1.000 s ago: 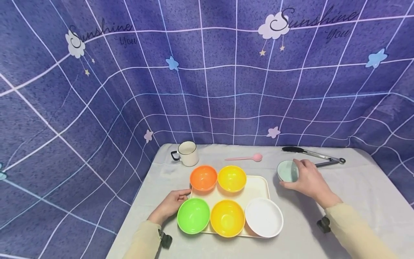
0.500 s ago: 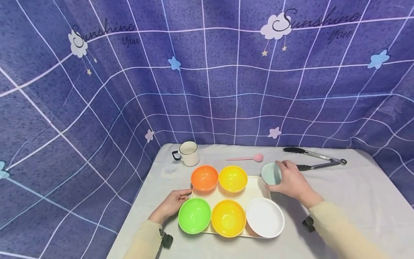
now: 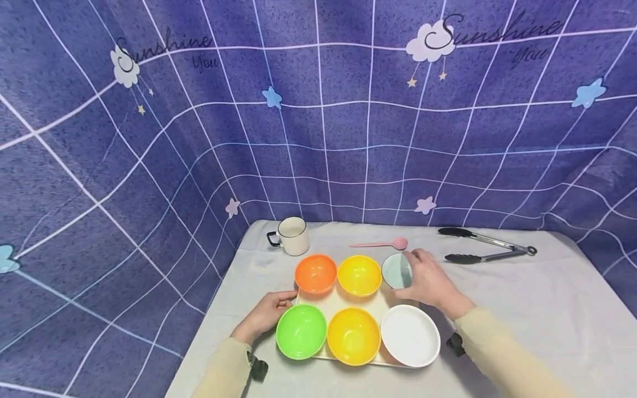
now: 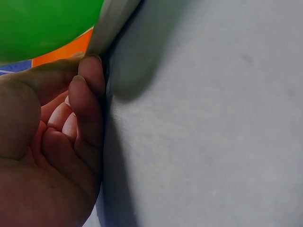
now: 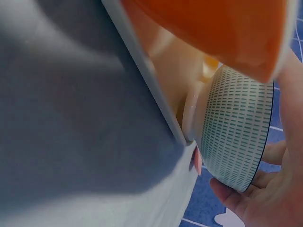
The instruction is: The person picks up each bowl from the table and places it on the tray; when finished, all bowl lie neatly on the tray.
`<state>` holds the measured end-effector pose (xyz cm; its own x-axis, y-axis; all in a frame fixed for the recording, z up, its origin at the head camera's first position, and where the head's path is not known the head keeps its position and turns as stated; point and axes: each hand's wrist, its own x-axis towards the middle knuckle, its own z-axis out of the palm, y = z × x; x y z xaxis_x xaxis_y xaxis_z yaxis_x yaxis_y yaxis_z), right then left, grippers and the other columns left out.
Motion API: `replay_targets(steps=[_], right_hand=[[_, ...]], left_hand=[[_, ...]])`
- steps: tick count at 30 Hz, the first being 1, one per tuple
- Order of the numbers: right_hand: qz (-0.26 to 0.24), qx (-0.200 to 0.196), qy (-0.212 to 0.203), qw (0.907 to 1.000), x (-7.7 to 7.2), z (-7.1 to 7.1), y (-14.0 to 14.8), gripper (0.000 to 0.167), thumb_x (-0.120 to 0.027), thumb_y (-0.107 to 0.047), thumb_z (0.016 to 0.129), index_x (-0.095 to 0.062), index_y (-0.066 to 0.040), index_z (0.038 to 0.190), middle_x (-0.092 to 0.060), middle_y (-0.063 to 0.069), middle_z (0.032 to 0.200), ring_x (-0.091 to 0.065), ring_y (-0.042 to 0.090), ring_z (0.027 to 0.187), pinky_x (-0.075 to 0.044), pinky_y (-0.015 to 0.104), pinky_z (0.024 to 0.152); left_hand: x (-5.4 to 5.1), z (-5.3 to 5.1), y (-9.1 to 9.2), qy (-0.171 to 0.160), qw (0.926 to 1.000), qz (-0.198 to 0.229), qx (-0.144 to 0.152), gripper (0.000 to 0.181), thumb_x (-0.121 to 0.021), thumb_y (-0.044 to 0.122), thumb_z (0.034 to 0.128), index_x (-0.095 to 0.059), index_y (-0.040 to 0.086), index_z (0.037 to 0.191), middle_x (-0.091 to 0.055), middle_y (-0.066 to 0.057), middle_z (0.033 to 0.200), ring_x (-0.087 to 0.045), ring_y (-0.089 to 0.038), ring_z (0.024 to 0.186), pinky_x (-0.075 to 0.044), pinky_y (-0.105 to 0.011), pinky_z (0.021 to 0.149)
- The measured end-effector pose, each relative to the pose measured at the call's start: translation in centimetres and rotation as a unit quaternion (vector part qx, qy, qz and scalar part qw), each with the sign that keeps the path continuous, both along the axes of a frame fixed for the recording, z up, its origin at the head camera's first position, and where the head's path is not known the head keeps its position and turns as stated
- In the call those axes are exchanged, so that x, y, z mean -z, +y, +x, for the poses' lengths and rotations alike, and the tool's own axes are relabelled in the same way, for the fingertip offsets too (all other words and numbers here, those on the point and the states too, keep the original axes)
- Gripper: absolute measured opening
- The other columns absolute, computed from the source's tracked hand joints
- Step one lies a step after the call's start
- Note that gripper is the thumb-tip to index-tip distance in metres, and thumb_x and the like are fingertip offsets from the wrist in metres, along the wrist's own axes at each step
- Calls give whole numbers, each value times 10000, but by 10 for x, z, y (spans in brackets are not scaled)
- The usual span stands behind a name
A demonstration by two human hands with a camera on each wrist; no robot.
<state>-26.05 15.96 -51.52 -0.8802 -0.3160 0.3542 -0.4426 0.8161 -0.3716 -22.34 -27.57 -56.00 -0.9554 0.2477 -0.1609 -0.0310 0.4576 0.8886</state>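
My right hand [image 3: 427,279] grips a small pale-green bowl [image 3: 395,271] by its rim, at the far right corner of a cream tray [image 3: 343,303]. In the right wrist view this bowl [image 5: 236,125] shows green dashes outside and a dark rim, its foot at the tray's edge. Whether it bears on the tray I cannot tell. My left hand [image 3: 266,315] pinches the tray's left edge, its fingers [image 4: 87,104] curled at the table. On the tray stand an orange bowl [image 3: 316,273], a yellow bowl [image 3: 360,275], a green bowl [image 3: 301,331], a yellow-orange bowl [image 3: 354,336] and a white bowl [image 3: 410,335].
Behind the tray stand a white mug [image 3: 293,236] with a black handle and a pink spoon [image 3: 383,244]. Black-tipped tongs [image 3: 490,246] lie spread at the back right. A blue gridded curtain [image 3: 348,127] hangs behind the cloth-covered table [image 3: 522,309].
My right hand has carried the pale-green bowl leftward from beside the tongs to the tray's far right corner. The left hand has kept its place at the tray edge.
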Motion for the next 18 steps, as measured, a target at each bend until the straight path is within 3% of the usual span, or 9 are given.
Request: replay_targets(steps=[6, 13, 18], right_hand=[[-38, 89, -174, 9998, 3, 6, 1, 1089, -950, -515, 577, -554, 88, 1393, -584, 278, 1227, -570, 433, 1099, -515, 564, 939], [-134, -8, -323, 9994, 4, 7, 2, 1215, -952, -637, 582, -505, 81, 1455, -545, 306, 1335, -537, 478, 1201, -471, 607, 1002], [-210, -166, -332, 9991, -2, 7, 1, 1220, -913, -666, 649, -459, 96, 1487, -497, 334, 1433, -486, 508, 1316, -399, 625, 1080]], left_hand=[[0, 1, 2, 14, 9999, 92, 65, 420, -639, 57, 1018, -594, -47, 1423, -714, -177, 1246, -704, -188, 1030, -551, -399, 938], [-2, -1, -2, 0, 9999, -100, 22, 431, -645, 68, 1012, -601, -15, 1432, -759, -109, 1132, -697, -174, 987, -541, -404, 959], [-4, -2, -6, 119, 9998, -137, -77, 418, -639, 66, 1015, -616, 6, 1428, -718, -125, 1258, -616, -311, 1257, -425, -521, 1091]])
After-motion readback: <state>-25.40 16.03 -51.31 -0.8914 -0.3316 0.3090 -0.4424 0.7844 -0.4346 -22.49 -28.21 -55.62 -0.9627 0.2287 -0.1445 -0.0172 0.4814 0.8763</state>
